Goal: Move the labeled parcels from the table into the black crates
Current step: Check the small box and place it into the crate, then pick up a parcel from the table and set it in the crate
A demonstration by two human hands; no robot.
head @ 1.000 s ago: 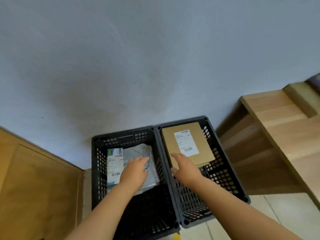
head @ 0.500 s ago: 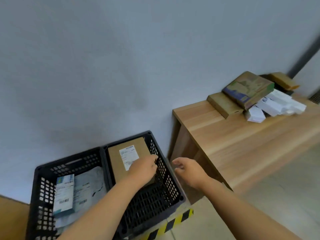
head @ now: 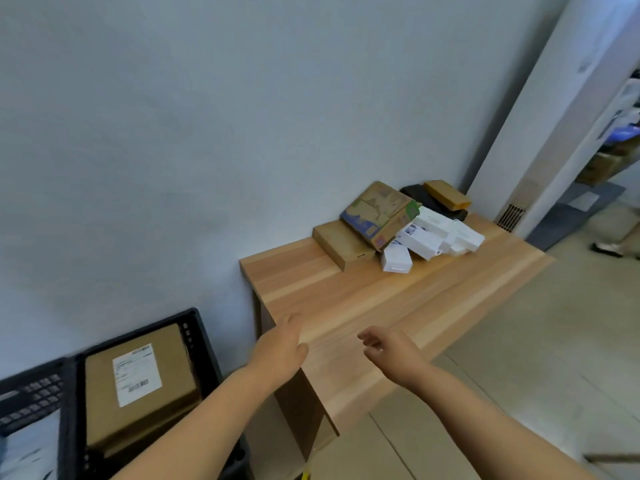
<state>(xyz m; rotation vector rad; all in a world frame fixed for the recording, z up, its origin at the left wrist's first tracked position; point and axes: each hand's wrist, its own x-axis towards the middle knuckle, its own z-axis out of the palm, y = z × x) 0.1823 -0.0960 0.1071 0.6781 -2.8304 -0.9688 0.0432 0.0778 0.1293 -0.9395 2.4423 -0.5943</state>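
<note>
Both hands are empty with loose fingers: the left hand (head: pixel 282 351) and right hand (head: pixel 389 349) hover over the table (head: pixel 346 306). The parcels (head: pixel 398 226) lie far ahead of them; the black crate (head: pixel 204 344) stands left of the left hand.

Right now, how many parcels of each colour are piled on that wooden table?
Brown cardboard boxes: 3
Black parcel: 1
White boxes: at least 4, since they overlap
Total: at least 8
</note>
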